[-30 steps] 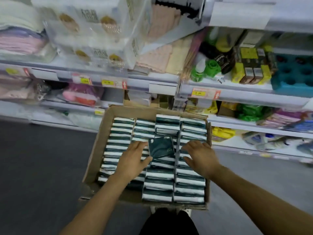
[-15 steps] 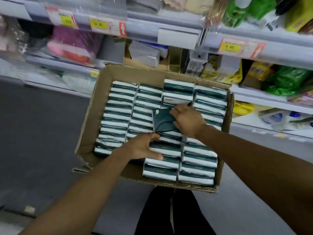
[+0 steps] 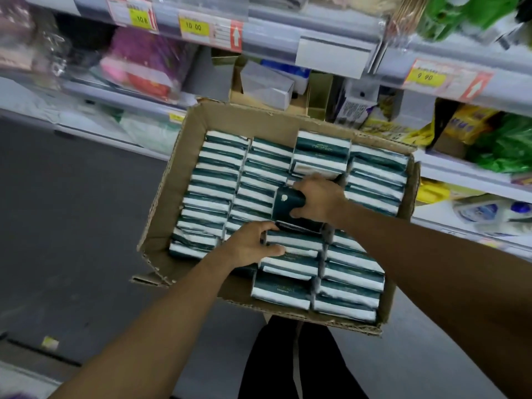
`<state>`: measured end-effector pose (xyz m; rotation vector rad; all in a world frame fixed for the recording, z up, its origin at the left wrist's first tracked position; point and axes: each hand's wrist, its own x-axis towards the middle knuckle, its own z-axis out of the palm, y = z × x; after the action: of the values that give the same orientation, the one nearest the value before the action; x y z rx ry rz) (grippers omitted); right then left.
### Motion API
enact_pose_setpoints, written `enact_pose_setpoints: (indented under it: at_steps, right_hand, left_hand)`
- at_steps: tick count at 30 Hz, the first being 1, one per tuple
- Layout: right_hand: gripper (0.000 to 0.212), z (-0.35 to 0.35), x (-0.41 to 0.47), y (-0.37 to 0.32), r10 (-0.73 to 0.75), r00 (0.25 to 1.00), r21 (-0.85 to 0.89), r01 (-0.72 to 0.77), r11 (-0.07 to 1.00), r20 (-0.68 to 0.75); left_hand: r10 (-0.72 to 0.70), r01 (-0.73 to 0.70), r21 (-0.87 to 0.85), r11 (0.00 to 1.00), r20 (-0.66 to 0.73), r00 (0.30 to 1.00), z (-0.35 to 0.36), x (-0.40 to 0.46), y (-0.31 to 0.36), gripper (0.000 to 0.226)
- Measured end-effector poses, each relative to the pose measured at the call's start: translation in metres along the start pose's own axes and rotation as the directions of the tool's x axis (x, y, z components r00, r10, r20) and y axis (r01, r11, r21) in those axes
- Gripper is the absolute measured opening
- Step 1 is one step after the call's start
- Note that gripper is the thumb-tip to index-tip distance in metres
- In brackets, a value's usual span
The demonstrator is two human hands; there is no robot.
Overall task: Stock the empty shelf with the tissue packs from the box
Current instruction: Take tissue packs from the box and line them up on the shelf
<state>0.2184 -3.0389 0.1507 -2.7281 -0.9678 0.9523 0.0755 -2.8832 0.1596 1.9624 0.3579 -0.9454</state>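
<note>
A shop aisle. Long shelves [image 3: 331, 33] carry yellow price tags [image 3: 193, 27] with red arrows on their front rails, packaged goods [image 3: 501, 145] crowd the tiers, and an open carton [image 3: 172, 180] holds rows of identical tissue packs [image 3: 218, 180].

Grey floor [image 3: 72, 226]; stocked white shelves [image 3: 316, 33] behind.
</note>
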Motion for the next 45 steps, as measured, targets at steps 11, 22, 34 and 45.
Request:
enact_pose_setpoints:
  at_steps: [11, 22, 34, 45]
  right_hand:
    - [0.047, -0.106, -0.094, -0.002, 0.521, 0.827, 0.961, 0.083, 0.263, -0.213]
    - [0.034, -0.205, -0.202, -0.008, 0.481, 0.829, 0.922, 0.375, -0.100, -0.285]
    - [0.019, -0.317, -0.291, 0.036, 0.468, 0.658, 0.808, 0.472, 0.353, -0.590]
    - [0.023, -0.430, -0.329, 0.179, 0.594, 0.453, 0.737, 0.527, 0.424, -0.665]
  left_hand:
    - [-0.110, -0.057, -0.457, 0.888, -0.330, 0.938, -0.061, -0.060, 0.046, 0.040]
    - [0.088, -0.397, -0.524, 0.753, -0.518, 0.851, -0.103, -0.126, 0.188, 0.042]
    - [0.383, -0.645, -0.330, 0.689, -0.590, 0.711, -0.127, -0.180, 0.355, 0.021]
    - [0.497, -0.745, -0.235, 0.624, -0.616, 0.611, -0.139, -0.154, 0.512, 0.057]
